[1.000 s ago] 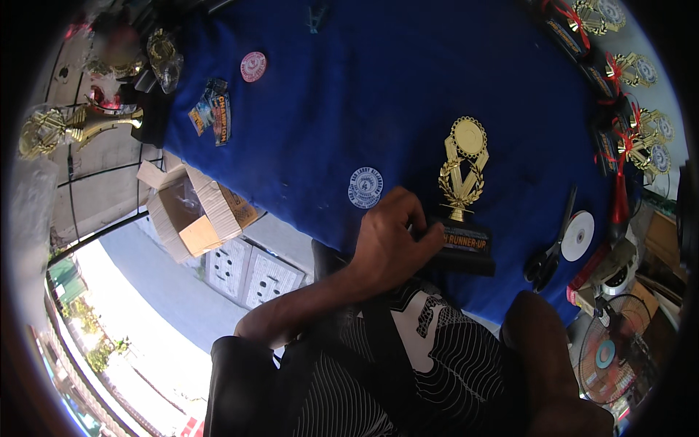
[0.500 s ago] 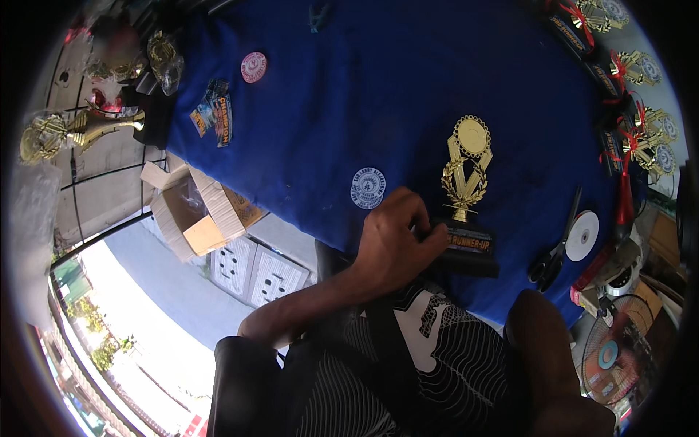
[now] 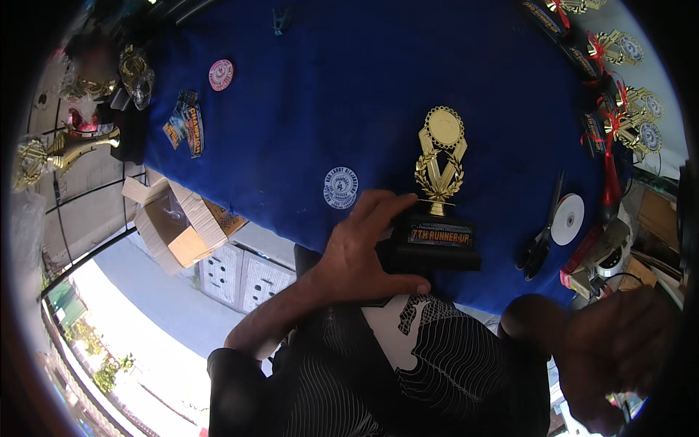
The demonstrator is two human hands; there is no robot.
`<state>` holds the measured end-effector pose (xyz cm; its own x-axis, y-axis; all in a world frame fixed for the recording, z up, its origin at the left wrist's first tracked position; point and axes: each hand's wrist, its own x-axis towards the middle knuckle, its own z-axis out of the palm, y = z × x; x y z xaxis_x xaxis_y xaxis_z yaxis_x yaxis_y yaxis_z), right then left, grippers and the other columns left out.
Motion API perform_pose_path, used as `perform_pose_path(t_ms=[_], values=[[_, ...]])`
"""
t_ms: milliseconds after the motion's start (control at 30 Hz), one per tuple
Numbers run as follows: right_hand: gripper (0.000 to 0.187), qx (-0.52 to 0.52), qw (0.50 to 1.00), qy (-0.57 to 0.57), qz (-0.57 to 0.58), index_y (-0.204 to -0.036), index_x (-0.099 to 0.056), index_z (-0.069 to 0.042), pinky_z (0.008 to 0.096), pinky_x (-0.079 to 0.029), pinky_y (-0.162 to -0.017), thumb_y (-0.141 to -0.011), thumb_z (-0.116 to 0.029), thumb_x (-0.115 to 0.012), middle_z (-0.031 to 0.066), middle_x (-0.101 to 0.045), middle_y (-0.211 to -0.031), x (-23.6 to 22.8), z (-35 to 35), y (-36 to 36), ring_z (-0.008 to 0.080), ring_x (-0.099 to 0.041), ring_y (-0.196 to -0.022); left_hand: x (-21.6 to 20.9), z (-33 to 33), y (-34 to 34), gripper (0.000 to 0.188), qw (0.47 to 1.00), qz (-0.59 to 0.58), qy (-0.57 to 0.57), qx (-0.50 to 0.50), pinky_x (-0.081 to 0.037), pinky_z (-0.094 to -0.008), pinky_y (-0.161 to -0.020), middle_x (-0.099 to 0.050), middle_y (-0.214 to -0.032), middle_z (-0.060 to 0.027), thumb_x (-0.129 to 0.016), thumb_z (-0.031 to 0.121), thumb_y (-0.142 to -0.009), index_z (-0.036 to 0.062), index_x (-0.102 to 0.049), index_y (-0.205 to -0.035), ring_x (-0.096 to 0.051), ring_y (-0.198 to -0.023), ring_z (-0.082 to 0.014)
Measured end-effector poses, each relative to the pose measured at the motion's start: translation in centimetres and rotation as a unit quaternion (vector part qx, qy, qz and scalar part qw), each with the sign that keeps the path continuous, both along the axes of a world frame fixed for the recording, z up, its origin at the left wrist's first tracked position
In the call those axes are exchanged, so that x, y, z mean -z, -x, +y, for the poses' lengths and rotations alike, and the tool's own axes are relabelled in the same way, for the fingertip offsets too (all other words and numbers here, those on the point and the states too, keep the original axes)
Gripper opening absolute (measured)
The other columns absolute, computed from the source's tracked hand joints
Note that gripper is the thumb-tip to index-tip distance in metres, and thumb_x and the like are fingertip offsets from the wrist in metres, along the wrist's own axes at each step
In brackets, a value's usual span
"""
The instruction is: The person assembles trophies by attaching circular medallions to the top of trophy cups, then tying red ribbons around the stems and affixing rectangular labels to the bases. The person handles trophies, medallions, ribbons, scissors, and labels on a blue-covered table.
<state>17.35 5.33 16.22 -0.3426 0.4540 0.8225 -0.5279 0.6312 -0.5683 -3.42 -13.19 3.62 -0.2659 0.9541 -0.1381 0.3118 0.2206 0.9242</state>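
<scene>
A gold trophy (image 3: pixel 443 171) with a round, scalloped top, a laurel wreath and a black base stands on the blue cloth (image 3: pixel 291 131). A shiny label strip sits on the front of its base. My left hand (image 3: pixel 357 251) is beside the base's left end, thumb and fingers spread with nothing between them; the index fingertip reaches to the upper edge of the base. Just beyond that hand lies a round white-and-blue sticker (image 3: pixel 341 188). My right hand (image 3: pixel 615 349) is raised at the lower right, dark and blurred, so its fingers are hard to read.
Black scissors (image 3: pixel 539 244) and a white tape roll (image 3: pixel 568 220) lie right of the trophy, near a red-handled tool (image 3: pixel 610 182). Finished trophies with red ribbons (image 3: pixel 626 109) line the right edge. Labels (image 3: pixel 188 125) and a pink sticker (image 3: pixel 220 75) lie left. An open carton (image 3: pixel 171 222) stands below.
My left thumb and fingers have opened and spread away from the trophy's base, uncovering its label. My right hand has come up into view at the lower right. The whole view has shifted slightly.
</scene>
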Motion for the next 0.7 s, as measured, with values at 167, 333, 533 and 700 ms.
perform_pose_path(t_ms=[167, 333, 533, 700], values=[[0.104, 0.114, 0.876, -0.015, -0.469, -0.143, -0.053, -0.007, 0.0450, -0.048, -0.099, -0.057, -0.040, -0.102, 0.0122, -0.058, -0.134, 10.6, 3.8, 0.4, 0.0303, -0.054, -0.126, 1.5, -0.2, 0.1, 0.093, 0.999, 0.009, 0.015, 0.043, -0.063, -0.0434, -0.092, -0.058, -0.131, -0.0193, -0.098, 0.030, -0.064, 0.0008, -0.056, -0.140, -0.071, -0.111, -0.0340], [0.102, 0.084, 0.844, 0.012, -0.530, -0.143, -0.054, -0.008, 0.0518, -0.042, -0.109, -0.060, -0.047, -0.098, 0.0156, -0.052, -0.147, 13.1, 1.9, 0.3, 0.0364, -0.050, -0.135, 2.7, 0.1, -0.2, 0.085, 1.000, -0.012, -0.006, 0.022, -0.064, -0.0405, -0.092, -0.058, -0.132, -0.0165, -0.099, 0.022, -0.061, 0.0036, -0.062, -0.135, -0.072, -0.109, -0.0323], [0.110, 0.087, 0.822, -0.006, -0.563, -0.148, -0.052, -0.011, 0.0545, -0.038, -0.113, -0.059, -0.056, -0.096, 0.0186, -0.044, -0.156, 13.7, 2.1, 0.6, 0.0393, -0.044, -0.141, 3.0, 0.0, 0.1, 0.083, 0.999, 0.012, -0.021, 0.034, -0.064, -0.0399, -0.091, -0.060, -0.129, -0.0156, -0.099, 0.020, -0.060, 0.0064, -0.063, -0.135, -0.072, -0.108, -0.0320], [0.117, -0.008, 0.820, 0.022, -0.572, -0.151, -0.050, -0.012, 0.0549, -0.036, -0.116, -0.054, -0.058, -0.098, 0.0188, -0.041, -0.159, 14.5, 2.4, 0.1, 0.0399, -0.040, -0.146, 3.1, -0.1, 0.1, 0.084, 0.999, -0.002, -0.009, 0.040, -0.063, -0.0403, -0.090, -0.061, -0.128, -0.0142, -0.099, 0.021, -0.060, 0.0087, -0.063, -0.135, -0.073, -0.105, -0.0309]])
